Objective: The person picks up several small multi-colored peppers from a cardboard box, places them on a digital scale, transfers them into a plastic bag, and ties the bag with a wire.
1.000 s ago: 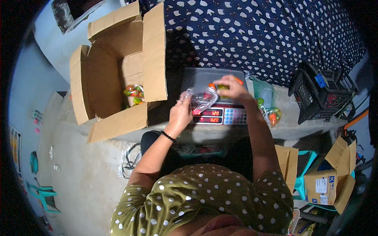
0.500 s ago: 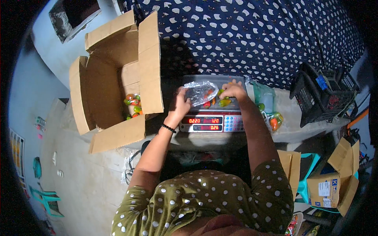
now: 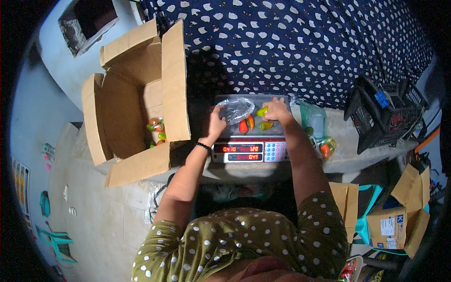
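Observation:
A digital scale [image 3: 249, 151] with red lit digits stands in front of me. On its steel pan [image 3: 223, 99] lie several small peppers, red [image 3: 243, 127], orange and green. My left hand [image 3: 216, 123] holds the edge of a clear plastic bag [image 3: 235, 109] over the pan's left side. At the pan's right side, my right hand [image 3: 278, 112] has its fingers closed around a green pepper [image 3: 262, 111].
A large open cardboard box [image 3: 127, 113] with a few peppers [image 3: 157, 129] inside stands at the left. Bags of peppers [image 3: 324, 143] lie right of the scale. A black crate [image 3: 385, 113] and more cartons [image 3: 392, 221] are at the right. A dotted dark cloth [image 3: 291, 42] hangs behind.
Both hands have moved up from the scale's display to the pan. The bag went with the left hand, and loose peppers now lie on the pan.

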A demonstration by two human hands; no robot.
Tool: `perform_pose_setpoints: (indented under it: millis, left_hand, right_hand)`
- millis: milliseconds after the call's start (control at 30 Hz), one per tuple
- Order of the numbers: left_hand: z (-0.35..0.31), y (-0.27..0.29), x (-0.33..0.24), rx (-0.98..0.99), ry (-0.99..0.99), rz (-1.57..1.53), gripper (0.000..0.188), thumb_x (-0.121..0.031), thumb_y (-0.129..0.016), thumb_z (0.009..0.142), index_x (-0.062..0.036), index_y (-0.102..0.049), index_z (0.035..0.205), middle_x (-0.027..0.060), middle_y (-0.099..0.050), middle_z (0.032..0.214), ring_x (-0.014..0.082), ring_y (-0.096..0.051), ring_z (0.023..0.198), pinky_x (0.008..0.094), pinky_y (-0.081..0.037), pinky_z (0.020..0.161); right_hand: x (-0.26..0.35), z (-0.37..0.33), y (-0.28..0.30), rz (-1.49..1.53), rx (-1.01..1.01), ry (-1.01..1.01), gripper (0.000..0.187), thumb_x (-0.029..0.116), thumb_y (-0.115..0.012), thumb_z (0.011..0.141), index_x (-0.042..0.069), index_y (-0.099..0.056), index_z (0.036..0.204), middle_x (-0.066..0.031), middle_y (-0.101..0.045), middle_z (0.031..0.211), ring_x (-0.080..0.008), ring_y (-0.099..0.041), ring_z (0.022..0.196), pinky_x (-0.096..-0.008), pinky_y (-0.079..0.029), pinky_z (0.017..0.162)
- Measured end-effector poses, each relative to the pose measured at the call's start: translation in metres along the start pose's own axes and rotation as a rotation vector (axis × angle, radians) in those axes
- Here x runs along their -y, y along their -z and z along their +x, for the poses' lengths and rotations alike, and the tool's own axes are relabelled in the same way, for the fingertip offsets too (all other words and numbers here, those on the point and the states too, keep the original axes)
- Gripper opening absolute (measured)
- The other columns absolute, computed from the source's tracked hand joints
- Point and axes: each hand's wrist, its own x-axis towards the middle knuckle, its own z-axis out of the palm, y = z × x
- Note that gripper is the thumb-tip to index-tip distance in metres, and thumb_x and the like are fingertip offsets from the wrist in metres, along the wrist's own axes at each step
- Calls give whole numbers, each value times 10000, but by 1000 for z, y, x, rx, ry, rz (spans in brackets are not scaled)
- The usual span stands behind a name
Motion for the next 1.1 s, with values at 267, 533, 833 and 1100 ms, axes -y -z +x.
perform_pose_setpoints:
  millis: [267,533,833,1100]
  left_hand:
    - [5,0,9,-27,-60,80,486,89,-500,602,36,-492,1085,214,-556,1020,312,-526,995,328,-393,872]
    - [8,-10,8,55,24,25,534,115,-498,588,28,-453,1113,204,-528,1078,300,-487,1054,323,-364,912]
    - [2,-21,46,-29,35,25,537,101,-492,585,19,-465,1114,227,-557,1016,324,-522,1010,332,-400,862]
    - [-7,-18,-1,58,22,147,543,98,-543,590,16,-461,1120,221,-546,1030,336,-521,990,337,-409,861]
  right_hand:
    - [-5,13,5,-92,141,47,591,452,-644,490,116,-629,976,-173,-568,1012,-328,-471,1026,-411,-388,862]
    - [-21,15,15,443,389,-2,528,478,-589,541,88,-655,890,-127,-618,926,-328,-424,1090,-510,-213,956]
    - [-3,-11,15,34,130,16,635,490,-568,495,81,-631,976,-148,-558,1073,-347,-362,1101,-463,-220,917]
    - [-15,-9,5,-1,240,27,634,449,-594,505,116,-608,1044,-179,-497,1144,-361,-362,1105,-402,-296,917]
